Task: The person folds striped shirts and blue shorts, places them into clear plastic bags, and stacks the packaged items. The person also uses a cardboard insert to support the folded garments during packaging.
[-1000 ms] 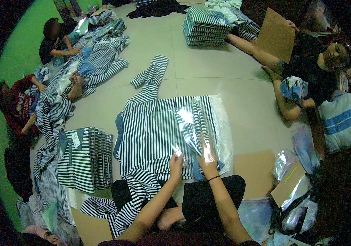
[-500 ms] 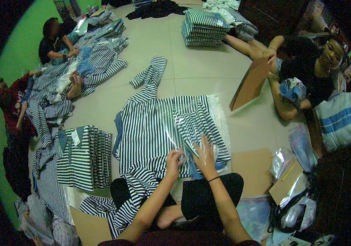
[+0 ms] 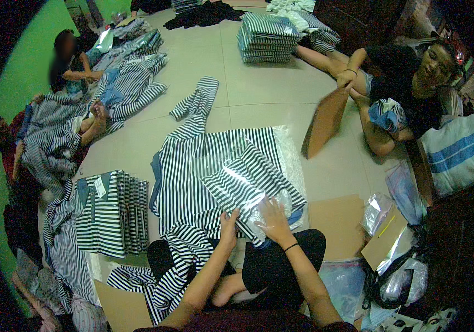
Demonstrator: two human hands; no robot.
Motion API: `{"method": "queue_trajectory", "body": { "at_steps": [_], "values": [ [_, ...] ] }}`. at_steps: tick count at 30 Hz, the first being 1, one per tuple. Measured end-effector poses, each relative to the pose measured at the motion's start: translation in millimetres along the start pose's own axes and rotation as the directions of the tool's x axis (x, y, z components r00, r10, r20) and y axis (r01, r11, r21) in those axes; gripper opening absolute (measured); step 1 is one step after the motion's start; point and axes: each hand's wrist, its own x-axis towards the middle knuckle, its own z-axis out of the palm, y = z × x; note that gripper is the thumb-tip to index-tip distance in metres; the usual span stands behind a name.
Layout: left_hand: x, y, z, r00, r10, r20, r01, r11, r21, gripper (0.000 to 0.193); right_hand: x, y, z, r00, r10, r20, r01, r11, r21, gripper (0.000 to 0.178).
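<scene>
A folded black-and-white striped shirt (image 3: pixel 242 180) lies at a slant in a clear plastic bag that catches the light. My right hand (image 3: pixel 273 220) rests flat on its near right part, fingers spread over the crinkled plastic. Against the near left edge stands my left hand (image 3: pixel 227 228), thumb and fingers apart; some fingertips are hard to make out. Under the bagged shirt a striped shirt (image 3: pixel 184 182) is spread on the floor, one sleeve stretched away from me and more cloth bunched by my left knee. Clear plastic (image 3: pixel 294 152) shows beyond its right side.
A stack of folded striped shirts (image 3: pixel 104 213) stands at my left, another stack (image 3: pixel 268 37) at the far side. Cardboard sheets (image 3: pixel 335 224) and plastic bags (image 3: pixel 342 288) lie at my right. One person (image 3: pixel 397 83) holds a brown board (image 3: pixel 324 123); two others sit among shirts at left.
The bagged shirt has turned and moved left, now lying flatter. My left hand has shifted slightly left and down. The person at right has tilted the brown board more upright.
</scene>
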Motion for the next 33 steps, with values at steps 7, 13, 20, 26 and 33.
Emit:
{"method": "queue_trajectory", "body": {
  "at_steps": [7,13,20,26,33],
  "values": [
    [12.0,15.5,-1.9,0.991,0.129,0.034,-0.129,0.992,-0.001,0.046,-23.3,25.7,-39.8,0.861,0.434,0.264,-0.454,0.891,0.018,0.049],
    [26.8,30.7,-22.2,0.996,0.07,-0.063,-0.047,0.95,0.308,0.08,-17.9,94.1,-76.6,0.641,0.767,-0.028,-0.631,0.547,0.55,0.049],
    [21.5,7.2,-33.6,0.982,0.062,-0.176,-0.008,0.955,0.297,0.072,71.7,153.9,-72.4,0.478,0.78,-0.403,-0.621,0.625,0.473,0.101],
    [16.7,1.0,-38.7,0.982,0.062,-0.178,-0.029,0.983,0.183,0.072,136.9,164.1,-74.0,0.124,0.875,-0.468,-0.441,0.471,0.764,0.075],
    [9.0,-6.6,-40.6,0.957,0.223,-0.185,-0.218,0.975,0.049,0.069,103.9,197.7,-62.6,0.266,0.783,-0.563,-0.249,0.62,0.744,0.03]
  ]
}}
